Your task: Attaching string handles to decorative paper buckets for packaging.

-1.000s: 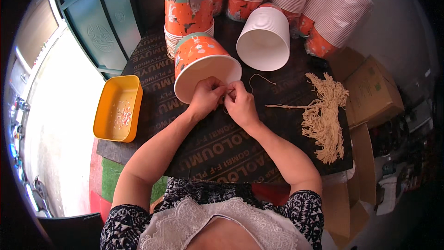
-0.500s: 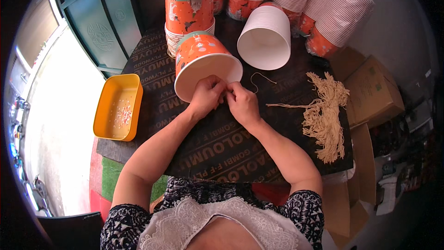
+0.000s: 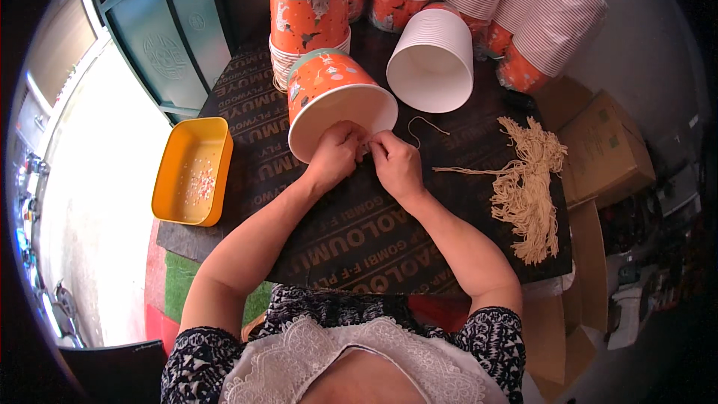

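The tub [image 3: 333, 82] at twelve o'clock looks unfinished: left grip [image 3: 334, 155] and right grip [image 3: 398, 164] pinch closed at its rim, on what I can't tell. Nested tubs [image 3: 430, 60] at one, cords [image 3: 528, 191] at three, lie untouched.

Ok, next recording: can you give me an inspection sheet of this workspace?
Surface: dark printed tabletop, partly covered.
Job's things: orange bucket tipped, mouth toward the person; bundle of cream strings on the right; loose string just beyond the right hand.
Clutter: yellow tray with small bits at left; white-mouthed stack on its side; upside-down bucket topping another stack; plastic-wrapped stacks behind.
Grip: left hand and right hand close together at the orange bucket's near rim, fingers bent; anything between the fingertips is too small to tell.
Cables: nothing seen.
Surroundings: green door at left; cardboard box at right.
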The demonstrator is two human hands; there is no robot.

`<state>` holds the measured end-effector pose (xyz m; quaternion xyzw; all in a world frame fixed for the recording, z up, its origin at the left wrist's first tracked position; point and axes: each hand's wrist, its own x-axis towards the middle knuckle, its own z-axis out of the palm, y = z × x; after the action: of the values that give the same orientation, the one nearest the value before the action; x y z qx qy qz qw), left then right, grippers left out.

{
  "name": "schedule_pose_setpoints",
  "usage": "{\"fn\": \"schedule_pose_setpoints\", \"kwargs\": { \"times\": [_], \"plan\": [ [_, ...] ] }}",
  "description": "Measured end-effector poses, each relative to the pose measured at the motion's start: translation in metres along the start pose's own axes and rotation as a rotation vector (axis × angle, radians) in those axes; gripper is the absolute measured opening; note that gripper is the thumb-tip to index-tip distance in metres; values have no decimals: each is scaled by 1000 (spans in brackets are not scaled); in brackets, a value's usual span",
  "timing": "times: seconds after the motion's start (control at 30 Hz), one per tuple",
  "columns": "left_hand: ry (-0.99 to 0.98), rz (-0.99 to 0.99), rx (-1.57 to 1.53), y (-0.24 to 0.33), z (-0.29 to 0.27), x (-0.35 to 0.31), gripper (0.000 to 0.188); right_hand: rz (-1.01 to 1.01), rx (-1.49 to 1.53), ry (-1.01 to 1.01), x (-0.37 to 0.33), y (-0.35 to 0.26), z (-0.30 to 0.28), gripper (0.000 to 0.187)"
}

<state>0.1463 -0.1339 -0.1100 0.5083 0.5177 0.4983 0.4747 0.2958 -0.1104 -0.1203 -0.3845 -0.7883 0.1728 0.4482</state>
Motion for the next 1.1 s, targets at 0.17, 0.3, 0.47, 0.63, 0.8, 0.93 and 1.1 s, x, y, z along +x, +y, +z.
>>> {"fn": "schedule_pose_setpoints", "kwargs": {
  "times": [0.17, 0.3, 0.47, 0.63, 0.8, 0.93, 1.1],
  "plan": [
    [85, 307, 399, -14, -4, 5, 14, 14, -28, 6, 0, -3, 0, 7],
    [69, 270, 549, 4, 1, -2, 14, 24, -47, 21, -1, 0, -1, 6],
    [124, 380, 599, -6, 0, 0, 11, 23, -51, 26, -1, -3, 2, 7],
    [107, 385, 574, 4, 3, -5, 8, 86, -80, -6, 0, -6, -1, 8],
    [128, 456, 559, 1, 3, -5, 9, -6, -125, 21, -1, -2, 1, 8],
    [137, 511, 545, -1, 2, -4, 9, -25, -129, 3, -2, -2, 1, 7],
    [112, 431, 506, 1, 3, -5, 9, -26, -119, -1, -2, 0, 1, 8]
  ]
}}
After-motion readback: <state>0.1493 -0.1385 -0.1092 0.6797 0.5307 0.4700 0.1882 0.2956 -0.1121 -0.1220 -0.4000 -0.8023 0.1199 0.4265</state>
